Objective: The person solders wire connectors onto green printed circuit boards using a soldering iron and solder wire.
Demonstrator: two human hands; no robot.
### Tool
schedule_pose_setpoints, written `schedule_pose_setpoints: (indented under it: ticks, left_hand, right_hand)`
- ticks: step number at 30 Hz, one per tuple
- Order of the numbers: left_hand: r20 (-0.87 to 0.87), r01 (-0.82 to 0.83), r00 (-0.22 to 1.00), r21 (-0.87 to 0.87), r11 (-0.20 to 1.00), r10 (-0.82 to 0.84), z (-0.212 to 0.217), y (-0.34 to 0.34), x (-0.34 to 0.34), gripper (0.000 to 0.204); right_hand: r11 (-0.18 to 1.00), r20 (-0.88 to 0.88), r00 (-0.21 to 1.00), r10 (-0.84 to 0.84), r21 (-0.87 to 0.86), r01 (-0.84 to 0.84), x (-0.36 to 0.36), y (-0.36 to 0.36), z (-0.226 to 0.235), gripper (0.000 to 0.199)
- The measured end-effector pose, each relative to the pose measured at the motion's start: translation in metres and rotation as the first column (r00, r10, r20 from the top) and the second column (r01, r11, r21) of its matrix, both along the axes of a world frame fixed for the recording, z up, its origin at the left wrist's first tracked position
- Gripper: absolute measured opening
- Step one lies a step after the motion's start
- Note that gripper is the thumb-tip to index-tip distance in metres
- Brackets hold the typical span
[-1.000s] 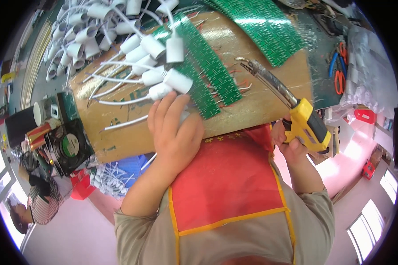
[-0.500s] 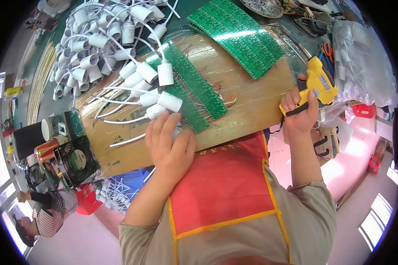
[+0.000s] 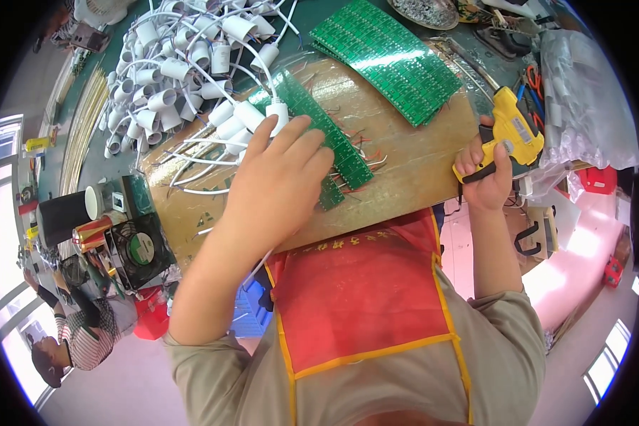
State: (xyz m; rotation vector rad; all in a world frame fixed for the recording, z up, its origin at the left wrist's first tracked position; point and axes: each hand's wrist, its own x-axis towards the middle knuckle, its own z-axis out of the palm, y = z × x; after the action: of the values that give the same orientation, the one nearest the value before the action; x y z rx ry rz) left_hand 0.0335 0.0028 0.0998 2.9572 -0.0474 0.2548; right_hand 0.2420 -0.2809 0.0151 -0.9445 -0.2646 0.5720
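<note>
My left hand (image 3: 282, 167) reaches over the board, its fingers stretched and apart. Its fingertips lie at a white cylindrical lamp holder (image 3: 277, 112) with a white cable; whether they touch it I cannot tell. Under and beside the hand are more white lamp holders (image 3: 228, 126), partly covered. Narrow green circuit-board strips (image 3: 344, 155) with red and white wire ends lie just right of the hand. A yellow soldering gun (image 3: 516, 131) is gripped in my right hand (image 3: 484, 167), its metal nozzle pointing up and left, away from the boards.
A large heap of white lamp holders (image 3: 165, 98) lies at the far left. Stacked green circuit-board panels (image 3: 387, 60) rest at the back of the brown work board (image 3: 412, 170). A black fan (image 3: 140, 248) stands left, clear plastic bags (image 3: 586, 99) right. Another person (image 3: 89, 334) sits at lower left.
My left hand has moved up and right from the near lamp holders to one farther back. The right hand still grips the soldering gun. The whole view has shifted slightly.
</note>
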Motion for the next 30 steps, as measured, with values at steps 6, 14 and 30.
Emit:
schedule_pose_setpoints:
  ticks: [6,14,30]
  left_hand:
    - [-0.323,0.086,0.946,0.181,0.980,-0.023,0.006,0.007,0.019,0.034]
    - [-0.388,0.154,0.918,0.147,0.977,-0.086,0.015,0.012,0.008,0.028]
    - [0.273,0.213,0.962,-0.692,0.690,-0.024,0.201,0.142,-0.013,0.022]
  right_hand:
    - [0.999,-0.027,0.999,-0.039,0.001,0.039,-0.002,0.002,0.001,0.056]
    - [0.999,-0.038,0.998,-0.048,-0.013,0.048,-0.004,0.003,0.001,0.055]
    - [0.997,-0.048,0.997,-0.063,-0.046,0.061,-0.008,0.004,-0.001,0.060]
